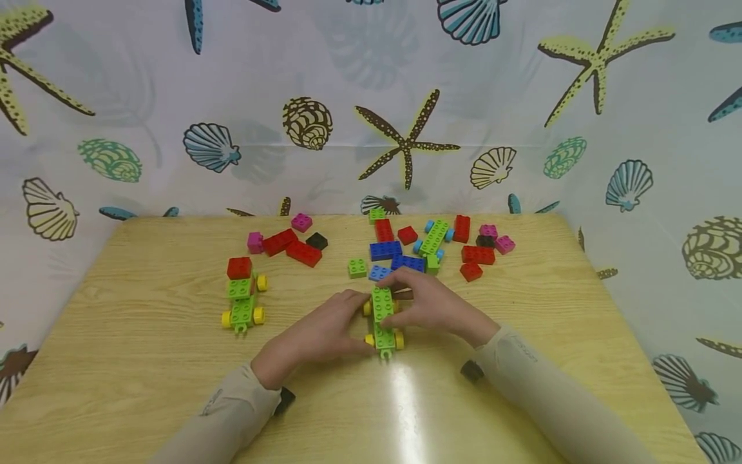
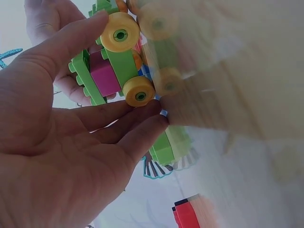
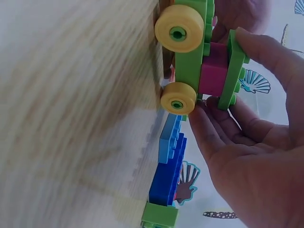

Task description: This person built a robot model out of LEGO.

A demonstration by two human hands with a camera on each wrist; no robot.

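A toy brick car [image 1: 383,335] with a green base and yellow wheels stands on the table between both hands. A magenta block [image 3: 213,70] sits on its far part, with a green studded plate [image 3: 232,71] on top; the head view hides the block. My left hand [image 1: 324,332] holds the car from the left, thumb at the near wheel [image 2: 120,32] and fingers at the far wheel [image 2: 139,91]. From the right, my right hand [image 1: 431,303] grips the green plate between thumb and fingers, with fingertips by the car's far end.
To the left stands another green car [image 1: 241,312] with yellow wheels and a red brick on top. Beyond the hands lie blue bricks [image 1: 385,251], red bricks [image 1: 478,255], a blue-wheeled green base [image 1: 435,237] and several magenta, black and green pieces. A patterned cloth [image 1: 371,174] hangs behind.
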